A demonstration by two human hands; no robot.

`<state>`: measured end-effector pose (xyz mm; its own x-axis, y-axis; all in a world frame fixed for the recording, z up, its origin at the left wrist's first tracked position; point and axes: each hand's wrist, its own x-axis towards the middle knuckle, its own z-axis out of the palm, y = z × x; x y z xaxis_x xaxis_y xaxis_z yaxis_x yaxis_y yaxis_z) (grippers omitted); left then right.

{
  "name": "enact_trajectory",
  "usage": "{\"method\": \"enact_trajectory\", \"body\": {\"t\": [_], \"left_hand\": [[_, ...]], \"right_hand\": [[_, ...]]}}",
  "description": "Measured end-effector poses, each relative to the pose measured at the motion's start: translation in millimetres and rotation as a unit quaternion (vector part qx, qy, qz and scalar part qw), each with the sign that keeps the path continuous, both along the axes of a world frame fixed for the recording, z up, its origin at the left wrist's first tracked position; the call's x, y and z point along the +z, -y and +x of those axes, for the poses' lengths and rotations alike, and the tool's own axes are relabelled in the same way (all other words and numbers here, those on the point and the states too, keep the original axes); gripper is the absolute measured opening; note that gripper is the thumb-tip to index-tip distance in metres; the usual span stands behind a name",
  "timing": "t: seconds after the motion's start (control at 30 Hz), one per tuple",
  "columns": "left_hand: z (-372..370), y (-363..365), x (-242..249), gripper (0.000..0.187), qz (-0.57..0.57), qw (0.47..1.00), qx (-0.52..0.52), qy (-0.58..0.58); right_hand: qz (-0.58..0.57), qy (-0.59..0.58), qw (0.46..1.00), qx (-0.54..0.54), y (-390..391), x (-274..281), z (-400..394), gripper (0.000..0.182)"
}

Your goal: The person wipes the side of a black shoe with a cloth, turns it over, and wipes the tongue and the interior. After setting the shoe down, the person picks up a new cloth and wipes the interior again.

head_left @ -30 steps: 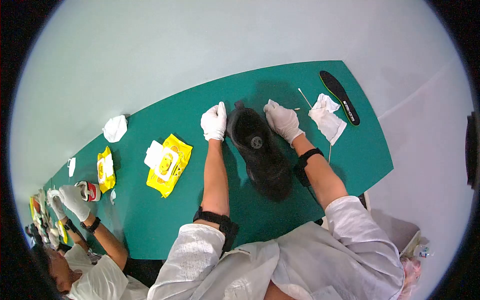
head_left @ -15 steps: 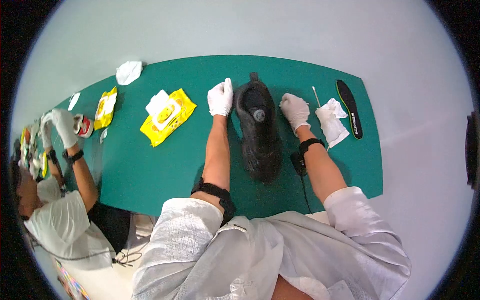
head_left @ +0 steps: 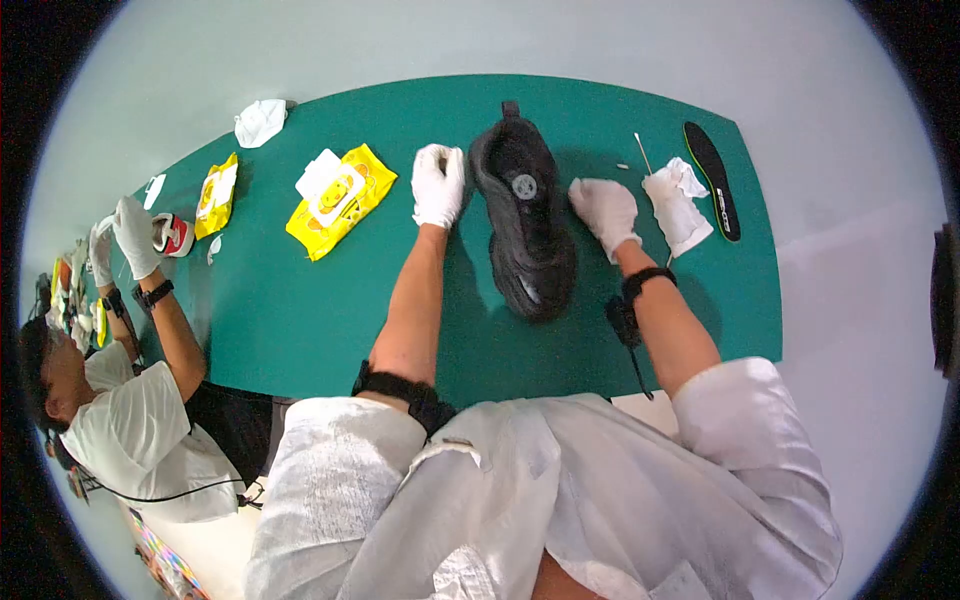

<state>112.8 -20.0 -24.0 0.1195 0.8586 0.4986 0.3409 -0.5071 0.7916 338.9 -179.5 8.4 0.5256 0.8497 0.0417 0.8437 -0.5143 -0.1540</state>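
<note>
A black sneaker (head_left: 545,255) stands on the green table between my hands, its heel loop pointing to the far edge. Inside it a round pale mark shows on the footbed. My left hand (head_left: 439,185), in a white glove, is curled closed just left of the shoe's heel end. On the other side, my right hand (head_left: 607,215), also gloved, forms a fist a little apart from the shoe. I see nothing held in either one. Right of my right hand lie a crumpled white wipe (head_left: 677,212), a cotton swab (head_left: 642,152) and a small white piece (head_left: 622,167).
A black insole (head_left: 712,182) lies near the right edge of the green table (head_left: 330,330). To the left are two yellow wipe packs (head_left: 342,200) and a crumpled white sheet (head_left: 260,122). A co-worker (head_left: 140,410) at far left handles things beside a red-and-white shoe (head_left: 175,236).
The view has shifted, so the table sits higher in the picture. Both hands have drawn slightly toward me relative to the sneaker, and the small white piece now shows.
</note>
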Motion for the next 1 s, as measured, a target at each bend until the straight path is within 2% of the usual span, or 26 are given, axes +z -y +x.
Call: {"method": "enact_trajectory", "body": {"t": [0.03, 0.1, 0.13, 0.17, 0.2, 0.23, 0.27, 0.37, 0.43, 0.47, 0.5, 0.57, 0.63, 0.7, 0.77, 0.8, 0.87, 0.9, 1.0], "left_hand": [[-1, -1, -2, 0.017, 0.024, 0.999, -0.024, -0.007], [-7, -7, -6, 0.020, 0.008, 0.998, -0.063, -0.006], [-8, -9, -8, 0.022, 0.036, 0.996, -0.071, -0.035], [-10, -7, -11, 0.026, 0.062, 0.993, -0.081, -0.065], [-11, -8, -10, 0.035, 0.028, 0.992, -0.089, -0.089], [-8, -9, -7, 0.035, 0.032, 0.992, -0.090, -0.084], [-8, -7, -8, 0.038, 0.003, 0.993, -0.085, -0.083], [-17, 1, -6, 0.049, -0.054, 0.989, -0.097, -0.097], [-29, 6, 1, 0.053, 0.002, 0.979, -0.136, -0.149], [-37, 6, -14, 0.058, 0.077, 0.966, -0.161, -0.190], [-48, 18, -5, 0.064, 0.117, 0.951, -0.185, -0.217], [-66, 34, 5, 0.073, 0.145, 0.931, -0.217, -0.257], [-79, 46, 12, 0.077, 0.159, 0.924, -0.215, -0.273], [-89, 56, 20, 0.086, 0.165, 0.899, -0.221, -0.340], [-98, 66, 26, 0.087, 0.183, 0.883, -0.226, -0.368], [-103, 68, 27, 0.087, 0.173, 0.889, -0.212, -0.368], [-115, 71, 25, 0.087, 0.153, 0.896, -0.210, -0.361], [-122, 70, 22, 0.088, 0.155, 0.892, -0.214, -0.366], [-128, 68, 21, 0.093, 0.122, 0.877, -0.229, -0.404]], "right_hand": [[0.003, 0.001, 1.000, 0.001, 3, -7, 2, 0.041], [0.086, 0.003, 0.995, 0.043, 15, -16, 3, 0.026], [0.127, -0.073, 0.988, 0.058, 19, -15, 5, 0.040], [0.123, -0.072, 0.988, 0.056, 27, -16, 4, 0.040], [0.197, -0.023, 0.972, 0.129, 30, -9, 2, 0.047], [0.270, 0.028, 0.941, 0.202, 30, 1, 2, 0.055], [0.220, 0.007, 0.956, 0.196, 32, 12, 6, 0.069], [0.209, 0.074, 0.960, 0.173, 35, 44, 52, 0.071], [0.222, 0.018, 0.963, 0.154, 49, 80, 73, 0.067], [0.215, 0.035, 0.966, 0.139, 62, 93, 87, 0.065], [0.206, 0.053, 0.969, 0.125, 77, 100, 104, 0.063], [0.206, 0.140, 0.963, 0.106, 108, 90, 147, 0.067], [0.116, 0.261, 0.956, 0.068, 151, 78, 175, 0.071], [0.029, 0.283, 0.959, -0.017, 195, 62, 180, 0.073], [-0.035, 0.261, 0.958, -0.116, 234, 38, 185, 0.073], [-0.037, 0.258, 0.958, -0.116, 251, 21, 189, 0.073], [-0.046, 0.176, 0.977, -0.115, 286, -18, 204, 0.071], [-0.016, 0.094, 0.989, -0.116, 300, -42, 221, 0.068], [-0.049, 0.057, 0.979, -0.188, 293, -33, 196, 0.068]]}}
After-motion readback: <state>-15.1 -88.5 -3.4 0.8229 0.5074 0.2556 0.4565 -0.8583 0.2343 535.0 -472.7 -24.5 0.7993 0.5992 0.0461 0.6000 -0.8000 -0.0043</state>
